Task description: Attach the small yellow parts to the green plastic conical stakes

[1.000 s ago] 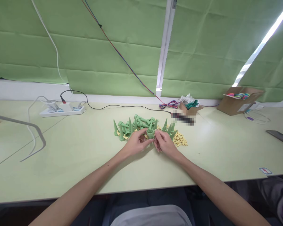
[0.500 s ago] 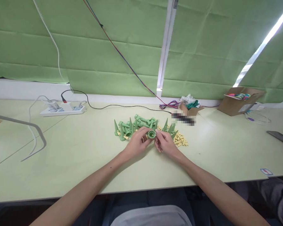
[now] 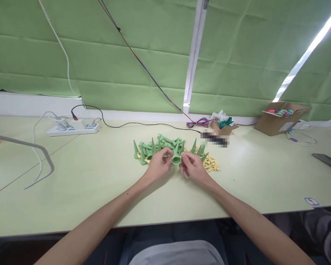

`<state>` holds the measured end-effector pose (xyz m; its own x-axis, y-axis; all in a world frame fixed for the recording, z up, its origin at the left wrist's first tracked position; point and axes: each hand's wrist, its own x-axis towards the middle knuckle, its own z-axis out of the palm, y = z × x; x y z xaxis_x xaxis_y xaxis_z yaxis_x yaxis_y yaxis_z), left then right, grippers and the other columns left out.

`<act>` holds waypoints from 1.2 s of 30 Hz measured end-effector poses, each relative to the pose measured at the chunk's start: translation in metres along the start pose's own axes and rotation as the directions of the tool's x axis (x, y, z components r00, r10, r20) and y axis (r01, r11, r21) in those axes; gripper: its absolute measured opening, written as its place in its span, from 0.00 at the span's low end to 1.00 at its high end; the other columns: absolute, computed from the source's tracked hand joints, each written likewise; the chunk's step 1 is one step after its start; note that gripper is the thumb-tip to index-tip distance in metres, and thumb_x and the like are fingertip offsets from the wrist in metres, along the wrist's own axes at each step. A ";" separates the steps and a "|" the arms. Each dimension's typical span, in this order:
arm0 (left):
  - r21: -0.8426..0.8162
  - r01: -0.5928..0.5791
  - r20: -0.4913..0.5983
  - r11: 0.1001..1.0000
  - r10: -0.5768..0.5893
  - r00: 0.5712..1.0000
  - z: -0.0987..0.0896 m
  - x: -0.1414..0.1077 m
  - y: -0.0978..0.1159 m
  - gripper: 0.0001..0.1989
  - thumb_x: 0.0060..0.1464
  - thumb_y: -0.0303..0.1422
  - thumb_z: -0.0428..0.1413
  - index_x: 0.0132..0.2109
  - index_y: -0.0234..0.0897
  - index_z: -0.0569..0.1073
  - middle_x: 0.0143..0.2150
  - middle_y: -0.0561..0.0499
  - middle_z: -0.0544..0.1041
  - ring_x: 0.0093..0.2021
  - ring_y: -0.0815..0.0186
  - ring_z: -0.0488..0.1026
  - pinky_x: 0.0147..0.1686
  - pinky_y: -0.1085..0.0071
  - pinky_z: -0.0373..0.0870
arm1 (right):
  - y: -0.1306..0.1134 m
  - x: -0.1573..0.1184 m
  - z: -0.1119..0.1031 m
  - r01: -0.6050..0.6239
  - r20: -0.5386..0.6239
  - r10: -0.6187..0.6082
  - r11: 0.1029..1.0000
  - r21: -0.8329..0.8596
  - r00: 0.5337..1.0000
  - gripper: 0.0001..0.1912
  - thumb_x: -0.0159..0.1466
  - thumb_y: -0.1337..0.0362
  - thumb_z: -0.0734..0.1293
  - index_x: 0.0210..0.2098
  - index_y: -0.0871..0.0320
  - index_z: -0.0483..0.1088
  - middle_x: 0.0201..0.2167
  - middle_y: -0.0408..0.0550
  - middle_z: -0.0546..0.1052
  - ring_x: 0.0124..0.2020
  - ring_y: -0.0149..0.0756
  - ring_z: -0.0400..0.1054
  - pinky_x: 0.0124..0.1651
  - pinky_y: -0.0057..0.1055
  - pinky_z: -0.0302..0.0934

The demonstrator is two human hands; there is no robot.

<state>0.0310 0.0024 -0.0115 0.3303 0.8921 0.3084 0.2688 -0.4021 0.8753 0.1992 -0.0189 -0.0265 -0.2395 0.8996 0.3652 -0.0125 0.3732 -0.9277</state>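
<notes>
A hollow green plastic spike (image 3: 176, 159) is held up in front of me, its open round end facing me and its tapered end pointing away. My left hand (image 3: 160, 162) grips its left side between curled fingers and thumb. On the right, my right hand (image 3: 192, 165) pinches near the rim, fingers bent; anything small inside that pinch is hidden. Just behind both hands lies a heap of similar green spikes (image 3: 168, 141), some standing point up, others on their sides. Small yellow plastic pieces (image 3: 212, 163) are piled to the right of the heap.
A white power strip (image 3: 74, 127) with plugs sits at the back left. Behind the heap are a blurred dark object (image 3: 214, 139), a small open carton (image 3: 223, 127) and coiled wires (image 3: 198, 122). A larger cardboard box (image 3: 280, 119) stands at the right. A grey curved bar (image 3: 41, 147) crosses the left.
The green spike has tipped, so its tapered body now shows above the open end. My left fingers have shifted slightly left and loosened around it. My right hand has barely moved.
</notes>
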 end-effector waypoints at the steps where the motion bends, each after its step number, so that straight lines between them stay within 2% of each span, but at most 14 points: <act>1: -0.050 0.033 0.036 0.998 -0.032 0.999 0.000 0.000 0.000 0.05 0.54 0.33 0.52 0.33 0.37 0.64 0.31 0.54 0.69 0.20 0.75 0.64 0.18 0.77 0.61 | 0.000 0.000 0.000 0.009 0.010 -0.009 1.000 -0.006 1.000 0.23 0.68 0.46 0.58 0.26 0.57 0.61 0.17 0.38 0.67 0.11 0.24 0.57 0.15 0.23 0.50; 5: -0.229 0.162 0.175 0.960 -0.123 0.977 -0.001 0.002 0.004 0.12 0.58 0.42 0.51 0.35 0.36 0.66 0.26 0.53 0.71 0.18 0.72 0.66 0.15 0.76 0.60 | -0.002 0.000 0.000 0.012 0.026 -0.011 0.999 -0.044 1.000 0.23 0.68 0.45 0.58 0.27 0.56 0.62 0.18 0.39 0.67 0.12 0.25 0.57 0.16 0.24 0.50; 9: -0.343 0.236 0.209 0.909 -0.171 0.963 -0.002 0.003 0.008 0.21 0.60 0.50 0.48 0.33 0.35 0.66 0.24 0.51 0.71 0.20 0.69 0.69 0.16 0.74 0.64 | -0.003 -0.001 0.000 -0.002 0.027 0.005 0.997 -0.081 1.000 0.23 0.67 0.44 0.58 0.27 0.56 0.62 0.19 0.39 0.68 0.12 0.25 0.58 0.16 0.25 0.51; 16: -0.340 0.266 0.280 0.902 -0.173 0.944 -0.006 0.000 0.009 0.22 0.58 0.53 0.50 0.35 0.36 0.67 0.27 0.51 0.72 0.22 0.68 0.71 0.16 0.74 0.63 | -0.003 -0.002 0.000 0.026 0.052 -0.021 0.997 -0.078 0.998 0.22 0.69 0.47 0.58 0.27 0.56 0.61 0.18 0.39 0.67 0.13 0.25 0.58 0.17 0.25 0.51; 24: -0.308 0.225 0.268 0.924 -0.143 0.953 -0.006 0.001 0.009 0.19 0.58 0.50 0.52 0.34 0.37 0.64 0.26 0.55 0.67 0.19 0.71 0.69 0.16 0.75 0.62 | -0.004 -0.003 -0.001 0.010 0.061 -0.003 0.994 -0.113 0.998 0.22 0.68 0.46 0.57 0.27 0.56 0.61 0.19 0.39 0.68 0.13 0.26 0.58 0.18 0.25 0.52; 30: -0.194 0.072 0.219 0.978 -0.028 0.975 -0.007 -0.002 0.010 0.18 0.58 0.48 0.52 0.35 0.37 0.63 0.29 0.56 0.67 0.19 0.73 0.67 0.17 0.75 0.62 | 0.000 -0.002 -0.001 0.007 0.044 0.000 0.987 -0.162 0.999 0.23 0.68 0.46 0.57 0.25 0.56 0.60 0.17 0.38 0.67 0.13 0.27 0.58 0.19 0.26 0.53; 36: -0.075 -0.016 0.153 0.997 0.028 0.988 -0.006 -0.002 0.008 0.16 0.59 0.47 0.50 0.36 0.38 0.64 0.32 0.54 0.68 0.21 0.73 0.67 0.18 0.76 0.62 | -0.001 -0.003 -0.002 0.010 0.050 0.000 0.979 -0.206 0.999 0.23 0.68 0.46 0.58 0.24 0.55 0.60 0.16 0.39 0.66 0.15 0.28 0.57 0.20 0.26 0.53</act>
<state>0.0271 -0.0017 -0.0027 0.4724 0.8385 0.2716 0.1944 -0.3997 0.8958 0.2014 -0.0214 -0.0261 -0.2873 0.8872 0.3609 0.1849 0.4211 -0.8880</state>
